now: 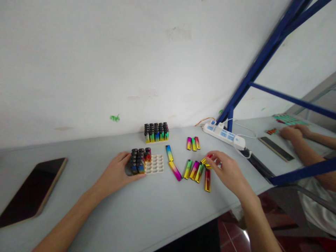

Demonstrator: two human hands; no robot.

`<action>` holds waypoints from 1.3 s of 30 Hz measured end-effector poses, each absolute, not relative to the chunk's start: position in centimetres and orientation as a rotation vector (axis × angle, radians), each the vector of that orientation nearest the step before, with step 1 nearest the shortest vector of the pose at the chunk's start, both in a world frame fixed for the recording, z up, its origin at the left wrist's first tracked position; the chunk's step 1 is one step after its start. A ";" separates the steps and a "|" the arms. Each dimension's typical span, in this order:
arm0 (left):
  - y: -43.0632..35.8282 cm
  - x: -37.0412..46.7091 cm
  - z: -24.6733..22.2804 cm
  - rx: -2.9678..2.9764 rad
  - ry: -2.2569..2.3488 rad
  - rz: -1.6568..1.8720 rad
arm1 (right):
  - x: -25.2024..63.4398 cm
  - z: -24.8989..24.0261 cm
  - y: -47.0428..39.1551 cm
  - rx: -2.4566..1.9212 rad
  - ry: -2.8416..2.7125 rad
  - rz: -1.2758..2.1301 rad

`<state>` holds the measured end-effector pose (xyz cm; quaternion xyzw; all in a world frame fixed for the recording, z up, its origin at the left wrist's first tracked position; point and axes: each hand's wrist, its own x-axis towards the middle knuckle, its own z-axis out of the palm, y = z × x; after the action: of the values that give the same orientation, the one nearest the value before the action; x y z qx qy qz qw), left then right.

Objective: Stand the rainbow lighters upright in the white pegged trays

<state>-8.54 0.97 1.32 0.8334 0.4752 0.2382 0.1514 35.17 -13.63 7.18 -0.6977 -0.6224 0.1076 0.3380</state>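
Note:
My left hand is wrapped around the left end of a white holed tray, thumb in front and fingers behind. Black-topped lighters stand upright in its left part, while holes on the right show bare. Over on the right, my right hand is closed in a pinch on a gold-and-red lighter; the fingers partly hide it, and I cannot tell if a second is held. Beneath it lies a red-and-gold lighter. Several shiny lighters lie between the hands, near a blue-and-yellow lighter.
A filled lighter tray stands by the wall. Three lighters lie right of it. A white power strip with cables sits beside a blue metal frame. At left lies a phone. Another person's hands work beyond the frame.

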 end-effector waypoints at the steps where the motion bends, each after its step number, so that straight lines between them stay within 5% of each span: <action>1: 1.0 -8.6 1.2 2.395 1.365 0.683 | 35.3 6.6 -14.9 -1.847 -1.626 0.312; 12: 1.6 -8.8 1.1 2.430 1.272 0.760 | 30.9 1.0 -16.6 -1.912 -1.534 0.290; 25: 1.7 -8.6 1.1 2.411 1.309 0.713 | 39.1 4.0 -14.7 -1.909 -1.584 0.165; 39: 1.8 -8.9 0.7 2.438 1.282 0.769 | 41.7 5.9 -8.4 -1.830 -1.855 0.416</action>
<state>-8.93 1.81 0.71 0.8441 0.4438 0.2663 0.1403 41.66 -8.40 5.87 -0.6716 -0.6810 0.1526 0.2488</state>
